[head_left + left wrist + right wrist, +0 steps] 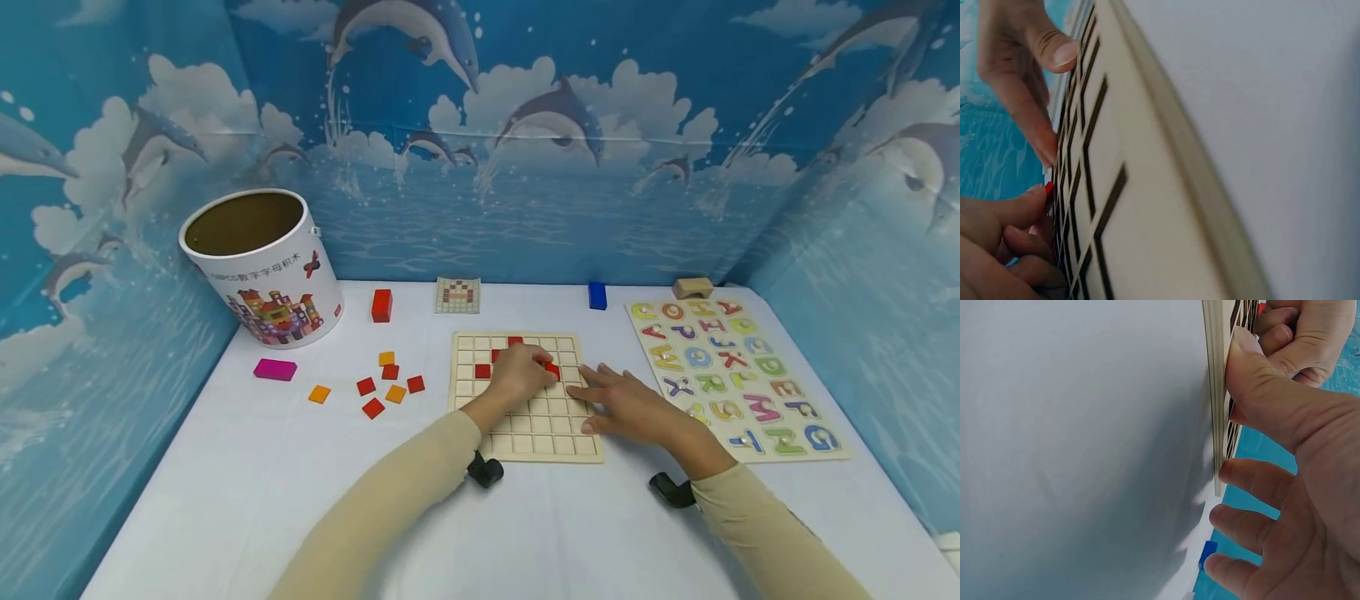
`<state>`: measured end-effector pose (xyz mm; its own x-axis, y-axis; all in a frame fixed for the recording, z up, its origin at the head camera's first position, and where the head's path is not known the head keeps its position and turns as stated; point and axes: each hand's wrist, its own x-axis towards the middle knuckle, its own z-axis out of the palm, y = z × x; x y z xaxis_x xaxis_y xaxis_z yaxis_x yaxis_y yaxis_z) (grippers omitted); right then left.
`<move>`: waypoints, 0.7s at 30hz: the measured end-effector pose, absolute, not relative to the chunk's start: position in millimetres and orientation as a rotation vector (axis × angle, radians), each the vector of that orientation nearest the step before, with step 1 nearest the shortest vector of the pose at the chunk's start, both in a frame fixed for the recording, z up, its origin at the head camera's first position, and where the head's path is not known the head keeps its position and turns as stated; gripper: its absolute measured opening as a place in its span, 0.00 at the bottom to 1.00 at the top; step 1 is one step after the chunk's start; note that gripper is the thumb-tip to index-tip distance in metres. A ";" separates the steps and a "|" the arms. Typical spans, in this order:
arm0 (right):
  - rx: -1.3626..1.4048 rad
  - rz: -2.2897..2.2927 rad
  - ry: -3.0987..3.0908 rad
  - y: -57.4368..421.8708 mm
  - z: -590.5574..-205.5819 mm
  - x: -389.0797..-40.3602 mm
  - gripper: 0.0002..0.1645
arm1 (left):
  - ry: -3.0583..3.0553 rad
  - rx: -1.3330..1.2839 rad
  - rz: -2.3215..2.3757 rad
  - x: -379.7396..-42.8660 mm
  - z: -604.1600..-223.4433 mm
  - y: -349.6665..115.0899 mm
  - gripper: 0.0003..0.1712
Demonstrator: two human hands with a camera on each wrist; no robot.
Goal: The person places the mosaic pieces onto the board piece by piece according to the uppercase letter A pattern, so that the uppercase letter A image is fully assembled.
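My left hand is over the wooden grid board, pinching a red square tile between thumb and finger at the board's right part. In the left wrist view that tile shows as a small red edge at the fingertips. Other red tiles sit in the board's cells, some partly hidden by the hand. My right hand has its fingers spread at the board's right edge. The right wrist view shows its thumb resting on the board's rim.
Loose red and orange tiles lie left of the board. A small pattern card is behind it, near red and blue blocks. An alphabet board lies right; a large bucket and magenta block stand left.
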<state>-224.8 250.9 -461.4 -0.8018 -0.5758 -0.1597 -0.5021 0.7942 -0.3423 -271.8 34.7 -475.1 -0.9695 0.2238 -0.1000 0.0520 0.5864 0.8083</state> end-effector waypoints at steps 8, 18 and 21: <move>-0.835 -0.400 2.722 250.1 -459.6 -225.1 0.39 | 2.728 0.276 1.197 -271.4 -479.5 40.2 0.17; -0.828 -0.394 2.729 247.9 -458.4 -223.7 0.39 | 2.729 0.283 1.219 -268.7 -477.5 37.8 0.18; -0.826 -0.380 2.728 248.9 -456.9 -222.9 0.39 | 2.690 0.308 1.304 -264.7 -472.7 26.1 0.18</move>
